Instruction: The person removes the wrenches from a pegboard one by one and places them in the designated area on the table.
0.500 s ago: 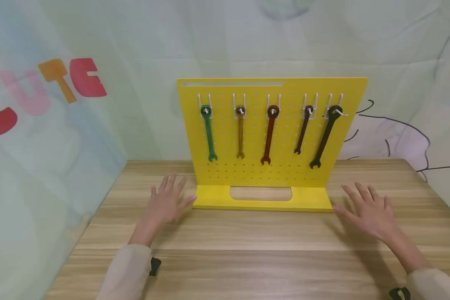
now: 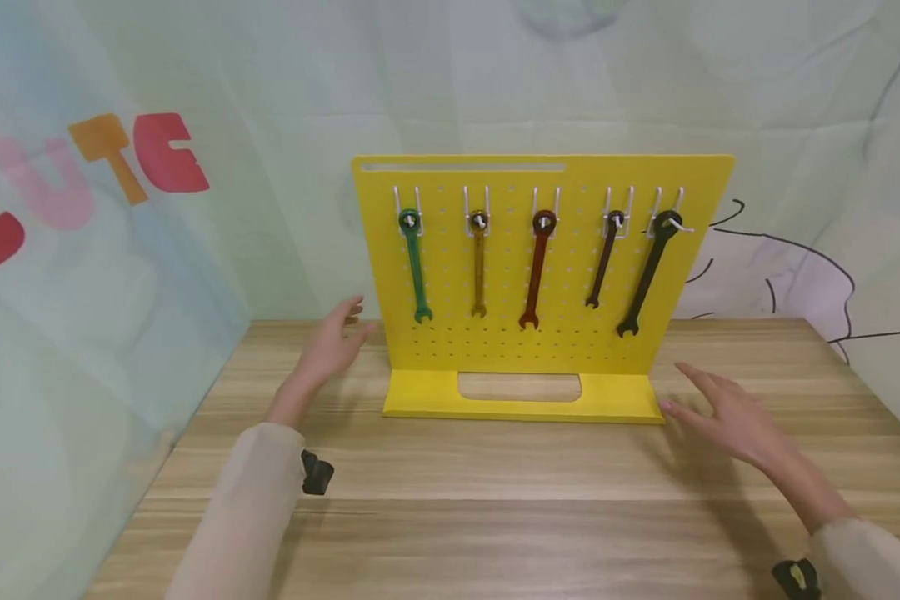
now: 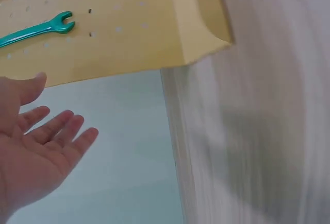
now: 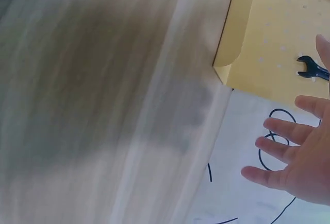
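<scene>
A yellow pegboard stand (image 2: 517,350) stands upright on the table, with several combination wrenches hung by their ring ends on white hooks. From left to right hang a green wrench (image 2: 417,271), a gold wrench (image 2: 479,271), a red wrench (image 2: 536,271), a small dark wrench (image 2: 603,265) and a larger black wrench (image 2: 647,279). Beside the board's left edge, my left hand (image 2: 332,343) is raised off the table with fingers spread and nothing in it. My right hand (image 2: 738,421) is near the base's right corner, fingers extended, holding nothing.
The wood-grain table (image 2: 495,517) reaches out in front of and beside the stand. Behind it hangs a pale printed cloth (image 2: 285,167) with colored letters at the left and black line drawings at the right. A dark strap piece (image 2: 317,473) shows at the left sleeve.
My left hand has lifted and moved forward along the board's left side, turning its palm inward. My right hand has turned slightly, staying near the base's right corner. The wrenches still hang there.
</scene>
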`<state>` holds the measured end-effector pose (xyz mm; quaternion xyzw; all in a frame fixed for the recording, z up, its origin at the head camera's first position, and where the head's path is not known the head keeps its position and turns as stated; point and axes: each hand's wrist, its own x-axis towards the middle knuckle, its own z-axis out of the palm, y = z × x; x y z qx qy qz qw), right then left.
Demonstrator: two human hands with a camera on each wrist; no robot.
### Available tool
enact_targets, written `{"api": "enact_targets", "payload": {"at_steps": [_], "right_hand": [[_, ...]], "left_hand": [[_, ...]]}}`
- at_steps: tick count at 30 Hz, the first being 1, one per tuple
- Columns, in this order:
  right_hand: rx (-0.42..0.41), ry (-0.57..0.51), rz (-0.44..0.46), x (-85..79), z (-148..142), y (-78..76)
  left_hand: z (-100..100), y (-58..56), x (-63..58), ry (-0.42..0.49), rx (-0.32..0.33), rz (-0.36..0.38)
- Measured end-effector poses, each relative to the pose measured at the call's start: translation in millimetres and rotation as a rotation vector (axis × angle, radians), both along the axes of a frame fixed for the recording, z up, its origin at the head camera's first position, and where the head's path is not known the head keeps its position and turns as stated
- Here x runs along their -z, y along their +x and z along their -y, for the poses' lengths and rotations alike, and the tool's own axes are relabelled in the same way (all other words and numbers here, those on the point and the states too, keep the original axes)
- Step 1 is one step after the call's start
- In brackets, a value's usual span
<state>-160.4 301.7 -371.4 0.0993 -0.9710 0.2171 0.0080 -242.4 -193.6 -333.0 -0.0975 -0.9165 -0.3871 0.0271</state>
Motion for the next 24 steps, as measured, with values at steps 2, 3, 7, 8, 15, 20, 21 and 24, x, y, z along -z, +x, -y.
{"api": "enact_targets", "payload": {"at_steps": [2, 3, 7, 8, 15, 20, 21, 24], "right_hand": [[-0.006, -0.027, -0.001, -1.3, 1, -2.1], [-0.01, -0.039, -0.001, -1.9, 2, -3.4], [-0.037, -0.069, -0.014, -5.4, 5, -7.7], [-0.044, -0.076, -0.016, -6.8, 6, -8.8], [-0.093, -0.15, 0.021, -30.1, 11, -20.9], [-0.127, -0.189, 0.033, -58.1, 18, -32.1], [-0.135, -0.204, 0.027, -63.6, 19, -34.6], [-0.141, -0.25, 0.011, -78.5, 25, -42.0]], "left_hand": [[-3, -5.8, -5.6, 0.054, -0.009, 0.01], [-5, -8.5, -7.9, 0.067, -0.017, 0.01], [-11, -17.1, -14.8, 0.08, -0.036, 0.012], [-13, -19.3, -15.9, 0.08, -0.041, 0.01], [-21, -26.3, -27.1, 0.09, -0.074, 0.029], [-22, -28.5, -28.5, 0.098, -0.083, 0.039], [-22, -28.9, -28.3, 0.097, -0.084, 0.038], [-23, -30.5, -27.6, 0.094, -0.09, 0.032]]}}
